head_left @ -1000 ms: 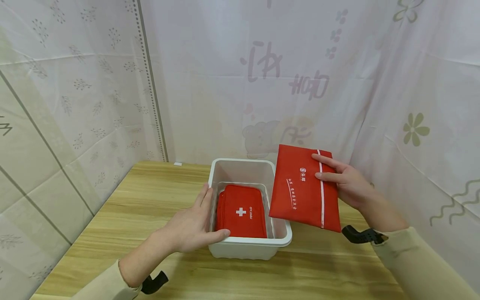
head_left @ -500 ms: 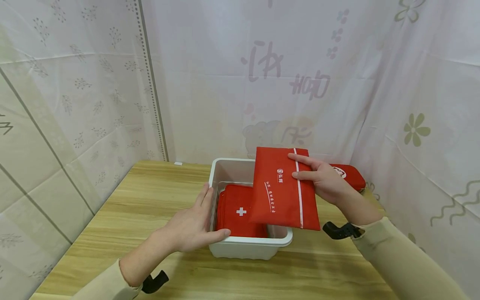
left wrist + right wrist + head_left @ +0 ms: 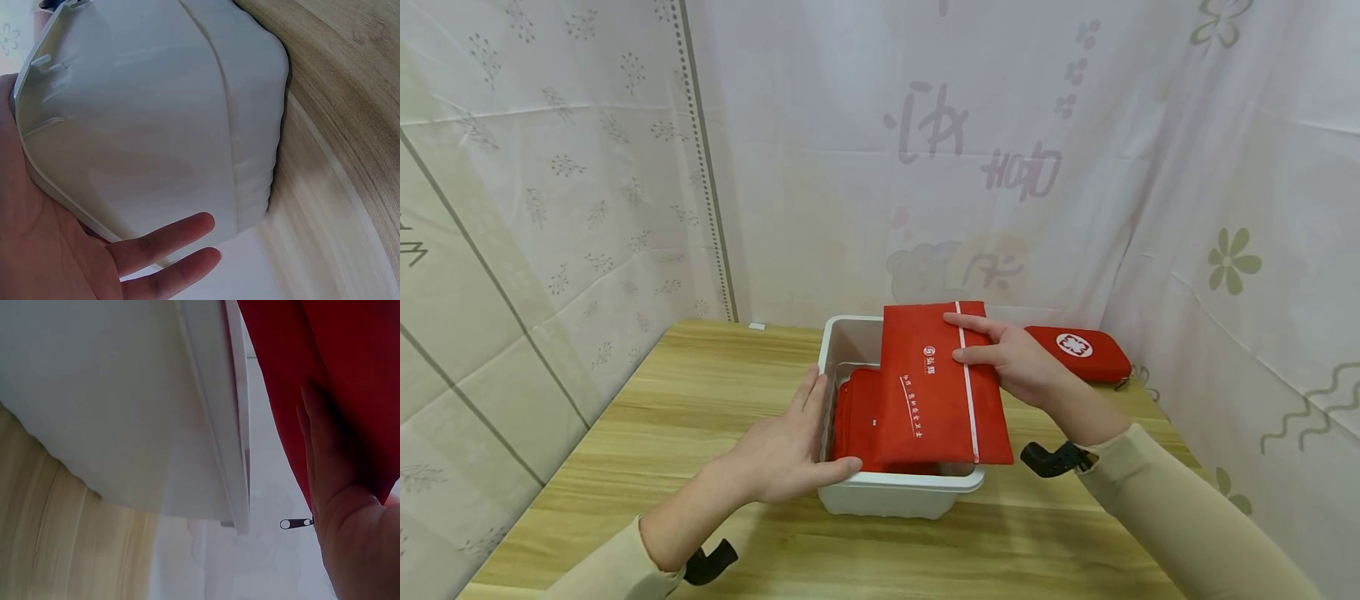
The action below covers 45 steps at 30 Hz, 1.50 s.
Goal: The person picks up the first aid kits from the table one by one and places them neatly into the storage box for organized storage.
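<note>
My right hand (image 3: 1011,354) holds a flat red pouch (image 3: 940,425) with a white stripe and white lettering. In the head view the pouch tilts over the right part of a white plastic bin (image 3: 895,496); two fingers lie along its upper face. From the right wrist, the hand (image 3: 350,506) shows against the pouch's red underside (image 3: 287,375), beside the bin's rim. Inside the bin lies a red first aid bag (image 3: 853,417), partly covered by the pouch. My left hand (image 3: 782,454) rests on the bin's left rim, its fingers (image 3: 169,240) straight along the outer wall.
A red zipped case (image 3: 1097,354) with a white round emblem lies at the back right of the wooden table (image 3: 737,400). Near the back edge is a small white piece (image 3: 757,327). Patterned curtains (image 3: 820,167) hang behind and at both sides.
The right hand has carried the red pouch leftward over the bin, covering much of the first aid bag and revealing the red case behind. The left hand stays on the rim.
</note>
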Motion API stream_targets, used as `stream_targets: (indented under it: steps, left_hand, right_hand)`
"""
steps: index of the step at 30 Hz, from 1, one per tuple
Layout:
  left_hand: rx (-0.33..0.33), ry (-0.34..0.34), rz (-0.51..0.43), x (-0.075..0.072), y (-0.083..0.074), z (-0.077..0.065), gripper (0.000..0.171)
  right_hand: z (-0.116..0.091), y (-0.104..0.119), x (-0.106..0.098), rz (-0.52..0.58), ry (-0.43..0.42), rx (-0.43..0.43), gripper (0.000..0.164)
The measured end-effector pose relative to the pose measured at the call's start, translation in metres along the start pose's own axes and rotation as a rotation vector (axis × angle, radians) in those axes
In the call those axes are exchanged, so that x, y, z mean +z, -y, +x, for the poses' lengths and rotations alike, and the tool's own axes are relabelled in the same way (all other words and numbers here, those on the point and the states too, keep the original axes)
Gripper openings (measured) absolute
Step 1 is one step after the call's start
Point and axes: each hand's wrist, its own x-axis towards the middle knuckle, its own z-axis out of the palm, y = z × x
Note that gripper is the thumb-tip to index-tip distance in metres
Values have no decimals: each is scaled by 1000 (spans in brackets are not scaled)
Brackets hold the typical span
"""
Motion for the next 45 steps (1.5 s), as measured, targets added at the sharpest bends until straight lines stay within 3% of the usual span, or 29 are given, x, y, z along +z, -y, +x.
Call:
stream_targets:
  steps: [22,40,45]
  left_hand:
    - [-12,22,10,0,0,1,123]
    - [-19,9,24,1,0,1,123]
    - [-16,8,16,1,0,0,120]
  right_hand:
    - [27,21,49,-134,39,44,64]
    - [46,11,78,-194,75,71,60]
    - [47,11,81,-254,111,83,60]
